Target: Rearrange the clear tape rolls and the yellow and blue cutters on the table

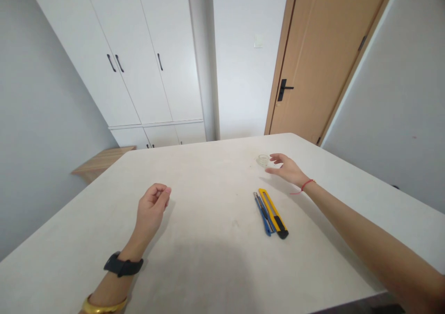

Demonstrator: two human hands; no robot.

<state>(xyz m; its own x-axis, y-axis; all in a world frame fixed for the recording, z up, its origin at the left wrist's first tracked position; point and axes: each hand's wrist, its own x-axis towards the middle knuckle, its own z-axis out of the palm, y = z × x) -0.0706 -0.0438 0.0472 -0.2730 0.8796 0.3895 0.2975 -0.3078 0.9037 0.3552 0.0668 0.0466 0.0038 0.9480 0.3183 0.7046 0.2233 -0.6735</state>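
A small clear glass dish (263, 160) stands toward the far right part of the white table (205, 179). Just right of it is my right hand (283, 166), thumb and fingers apart around its near side, holding nothing. Closer to me lie a yellow and black utility knife (273, 212) and, along its left side, a slimmer blue cutter (264, 214). My left hand (155, 203) rests at the left of the table with its fingers curled in and the thumb against them; nothing shows in it.
Beyond the table are a white wardrobe (156, 87) and a wooden door (320, 50) with a black handle. A wooden ledge (104, 161) stands past the table's left far edge. A dark object shows at the bottom right edge.
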